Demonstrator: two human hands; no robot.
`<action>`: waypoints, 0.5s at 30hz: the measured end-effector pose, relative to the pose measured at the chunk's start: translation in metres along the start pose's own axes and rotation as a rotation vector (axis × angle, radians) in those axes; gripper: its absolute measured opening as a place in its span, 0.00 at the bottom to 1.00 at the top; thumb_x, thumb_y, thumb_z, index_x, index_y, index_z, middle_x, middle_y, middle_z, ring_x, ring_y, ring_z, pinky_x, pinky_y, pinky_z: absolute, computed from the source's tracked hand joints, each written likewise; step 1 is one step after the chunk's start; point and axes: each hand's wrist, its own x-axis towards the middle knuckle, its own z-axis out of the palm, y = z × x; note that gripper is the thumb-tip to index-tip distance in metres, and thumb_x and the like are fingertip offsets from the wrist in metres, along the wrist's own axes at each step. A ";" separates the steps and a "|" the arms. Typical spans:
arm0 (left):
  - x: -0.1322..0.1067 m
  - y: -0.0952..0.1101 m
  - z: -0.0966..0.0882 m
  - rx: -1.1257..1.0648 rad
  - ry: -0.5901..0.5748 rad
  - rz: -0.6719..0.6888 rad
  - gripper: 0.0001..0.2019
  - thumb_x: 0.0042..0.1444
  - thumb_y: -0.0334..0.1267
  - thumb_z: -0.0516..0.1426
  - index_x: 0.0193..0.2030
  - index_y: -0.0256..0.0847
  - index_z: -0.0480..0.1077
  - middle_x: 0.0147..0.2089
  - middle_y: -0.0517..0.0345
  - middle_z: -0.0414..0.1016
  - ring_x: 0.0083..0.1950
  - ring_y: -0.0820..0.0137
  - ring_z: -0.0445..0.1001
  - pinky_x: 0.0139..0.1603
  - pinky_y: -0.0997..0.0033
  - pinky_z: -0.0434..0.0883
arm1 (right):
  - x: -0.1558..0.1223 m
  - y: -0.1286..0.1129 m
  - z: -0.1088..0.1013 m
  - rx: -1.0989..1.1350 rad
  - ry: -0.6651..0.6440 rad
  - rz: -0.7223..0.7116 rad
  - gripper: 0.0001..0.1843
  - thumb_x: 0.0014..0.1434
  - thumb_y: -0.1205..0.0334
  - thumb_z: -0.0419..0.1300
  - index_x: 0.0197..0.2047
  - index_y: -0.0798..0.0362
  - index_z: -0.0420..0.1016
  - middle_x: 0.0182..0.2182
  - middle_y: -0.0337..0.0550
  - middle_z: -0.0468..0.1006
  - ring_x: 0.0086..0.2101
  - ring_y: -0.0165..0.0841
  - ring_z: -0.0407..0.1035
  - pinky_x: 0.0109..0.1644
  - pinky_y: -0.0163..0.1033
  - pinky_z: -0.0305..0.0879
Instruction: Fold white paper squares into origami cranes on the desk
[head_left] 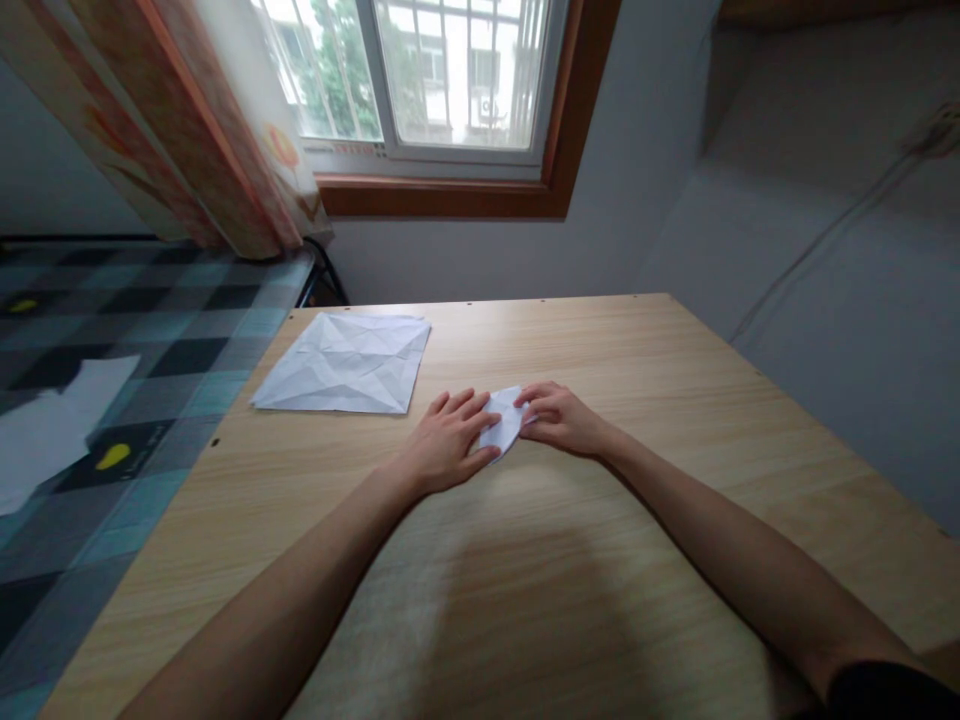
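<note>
A small piece of folded white paper (504,420) lies on the wooden table (525,560), between my two hands. Across its left part my left hand (450,440) rests flat, fingers stretched out and slightly spread, covering some of it. At the right edge my right hand (562,418) pinches the paper between thumb and fingers. A larger creased sheet of white paper (345,365) lies spread on the table, beyond and to the left of my left hand, touched by neither hand.
To the left stands a bed with a checked cover (202,400), bearing loose white sheets (45,440). A curtain (202,130) hangs beside the barred window (450,80) behind the table. A cable (825,235) runs down the right wall.
</note>
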 end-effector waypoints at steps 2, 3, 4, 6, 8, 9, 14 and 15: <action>0.000 0.000 -0.001 -0.008 0.005 -0.008 0.22 0.66 0.51 0.48 0.61 0.48 0.69 0.71 0.50 0.61 0.72 0.50 0.56 0.70 0.41 0.53 | 0.002 -0.005 0.003 -0.049 0.036 0.063 0.10 0.58 0.60 0.66 0.26 0.51 0.75 0.41 0.45 0.80 0.43 0.38 0.72 0.53 0.47 0.65; 0.000 0.001 -0.001 -0.013 0.007 -0.012 0.22 0.67 0.50 0.46 0.61 0.48 0.69 0.71 0.50 0.61 0.72 0.51 0.56 0.70 0.41 0.53 | 0.003 -0.009 0.005 -0.092 0.050 0.098 0.12 0.59 0.60 0.65 0.24 0.52 0.73 0.39 0.45 0.79 0.41 0.37 0.71 0.51 0.46 0.65; 0.000 0.001 -0.001 -0.019 0.008 -0.015 0.22 0.68 0.49 0.45 0.61 0.48 0.69 0.71 0.51 0.62 0.72 0.51 0.56 0.70 0.41 0.53 | 0.004 -0.012 0.007 -0.146 0.060 0.131 0.14 0.59 0.59 0.65 0.23 0.52 0.71 0.38 0.45 0.78 0.41 0.37 0.70 0.49 0.46 0.64; 0.000 0.001 -0.001 -0.023 0.007 -0.015 0.22 0.67 0.51 0.47 0.61 0.47 0.69 0.71 0.50 0.61 0.72 0.51 0.56 0.70 0.41 0.53 | 0.006 -0.019 0.012 -0.265 0.073 0.188 0.13 0.59 0.58 0.65 0.25 0.52 0.71 0.37 0.46 0.77 0.40 0.39 0.68 0.48 0.46 0.63; 0.000 0.001 -0.001 -0.015 0.002 -0.008 0.23 0.64 0.53 0.51 0.62 0.47 0.68 0.71 0.49 0.60 0.72 0.50 0.55 0.70 0.40 0.52 | 0.007 -0.023 0.016 -0.378 0.081 0.231 0.10 0.59 0.57 0.64 0.30 0.52 0.73 0.38 0.47 0.76 0.41 0.40 0.67 0.48 0.46 0.62; 0.000 0.001 -0.001 -0.010 0.002 -0.005 0.24 0.63 0.53 0.52 0.62 0.47 0.68 0.71 0.48 0.60 0.72 0.49 0.55 0.70 0.40 0.52 | 0.007 -0.025 0.016 -0.424 0.095 0.247 0.09 0.59 0.56 0.65 0.33 0.53 0.74 0.38 0.47 0.75 0.42 0.41 0.67 0.48 0.47 0.62; 0.001 0.001 0.001 0.002 0.016 0.000 0.24 0.62 0.52 0.54 0.62 0.46 0.68 0.71 0.48 0.60 0.72 0.49 0.56 0.70 0.40 0.52 | 0.001 -0.028 0.014 -0.570 0.154 0.083 0.06 0.63 0.61 0.61 0.42 0.53 0.76 0.43 0.51 0.78 0.44 0.44 0.69 0.49 0.48 0.64; 0.001 0.000 0.001 0.004 0.014 -0.001 0.25 0.62 0.53 0.54 0.62 0.46 0.68 0.71 0.47 0.60 0.72 0.49 0.56 0.70 0.40 0.52 | -0.001 -0.029 0.014 -0.574 0.101 -0.016 0.06 0.65 0.63 0.59 0.42 0.53 0.77 0.42 0.50 0.79 0.43 0.43 0.69 0.49 0.47 0.65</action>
